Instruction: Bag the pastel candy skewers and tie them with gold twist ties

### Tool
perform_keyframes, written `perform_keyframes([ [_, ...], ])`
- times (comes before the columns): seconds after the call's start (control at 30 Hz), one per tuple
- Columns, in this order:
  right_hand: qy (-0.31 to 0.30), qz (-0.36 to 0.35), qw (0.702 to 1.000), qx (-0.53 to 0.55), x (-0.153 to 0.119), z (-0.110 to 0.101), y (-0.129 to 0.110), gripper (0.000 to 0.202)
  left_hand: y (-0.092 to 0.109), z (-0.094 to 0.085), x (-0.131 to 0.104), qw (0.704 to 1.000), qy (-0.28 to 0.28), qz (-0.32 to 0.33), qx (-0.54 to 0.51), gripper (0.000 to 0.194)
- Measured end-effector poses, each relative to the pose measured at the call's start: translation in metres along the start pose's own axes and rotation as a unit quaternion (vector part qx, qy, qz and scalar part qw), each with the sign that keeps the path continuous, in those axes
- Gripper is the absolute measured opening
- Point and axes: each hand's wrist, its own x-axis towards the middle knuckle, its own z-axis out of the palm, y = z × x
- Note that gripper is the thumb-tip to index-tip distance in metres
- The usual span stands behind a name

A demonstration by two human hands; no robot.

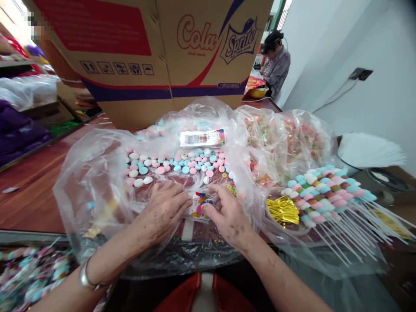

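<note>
My L hand is lying flat w/ fingers together, its fingertips touching the L edge of the printed card; no grip is showing. My R hand is half open, thumb and index curving apart at the card's R side; whether it is pinching the edge, I can't tell. The card is lying on clear plastic over the tabletop. Pink, white & blue candies are sitting just beyond; gold ties & candy skewers are resting to the R.
</note>
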Motion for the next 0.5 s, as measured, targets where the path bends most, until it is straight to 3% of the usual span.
perform_keyframes([
  [0.07, 0.007, -0.042, 0.999, -0.005, 0.004, -0.001, -0.001, 0.011, 0.010, -0.004, 0.003, 1.000, 0.011, 0.007, -0.012, 0.029],
  [0.13, 0.006, -0.073, 0.997, 0.003, 0.004, -0.006, -0.002, 0.015, 0.017, -0.007, 0.007, 0.999, 0.034, -0.002, -0.043, 0.020],
  [0.23, -0.019, -0.099, 0.995, 0.015, 0.000, -0.020, -0.001, 0.015, 0.024, -0.012, 0.017, 0.992, 0.050, -0.005, -0.119, 0.036],
  [0.33, -0.035, -0.090, 0.995, 0.016, -0.007, -0.035, 0.002, 0.013, 0.026, -0.015, 0.029, 0.976, -0.042, -0.012, -0.215, 0.015],
  [0.43, -0.053, -0.062, 0.996, 0.020, -0.010, -0.047, 0.004, 0.011, 0.029, -0.011, 0.038, 0.944, -0.150, -0.047, -0.288, 0.024],
  [0.5, -0.056, -0.076, 0.996, 0.012, -0.011, -0.052, 0.004, 0.010, 0.031, -0.005, 0.042, 0.941, -0.173, -0.034, -0.287, 0.028],
])
